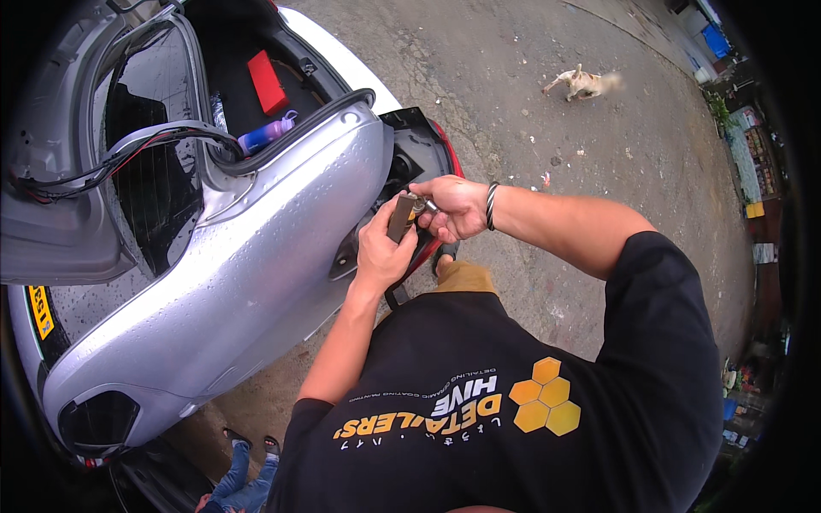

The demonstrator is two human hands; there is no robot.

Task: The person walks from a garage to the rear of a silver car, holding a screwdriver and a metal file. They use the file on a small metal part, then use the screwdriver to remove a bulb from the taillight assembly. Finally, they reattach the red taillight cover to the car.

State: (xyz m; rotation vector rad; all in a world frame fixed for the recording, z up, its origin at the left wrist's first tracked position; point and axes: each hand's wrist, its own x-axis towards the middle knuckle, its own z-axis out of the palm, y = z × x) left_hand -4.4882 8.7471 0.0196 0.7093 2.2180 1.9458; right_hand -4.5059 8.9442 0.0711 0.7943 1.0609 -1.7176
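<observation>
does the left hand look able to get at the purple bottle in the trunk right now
Probably not right now: the left hand is holding a dark boxy object, and the silver body panel lies between it and the purple bottle. The open trunk leaves the bottle exposed from above.

Diffuse daylight | glare on silver car [256,222] | dog [583,85] blurred at head | edges bent, corners black

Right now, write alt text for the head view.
A left hand holds a small dark tool, the right hand at its end, beside a silver car. A red object and purple bottle lie in the open boot; a dog is beyond.
</observation>
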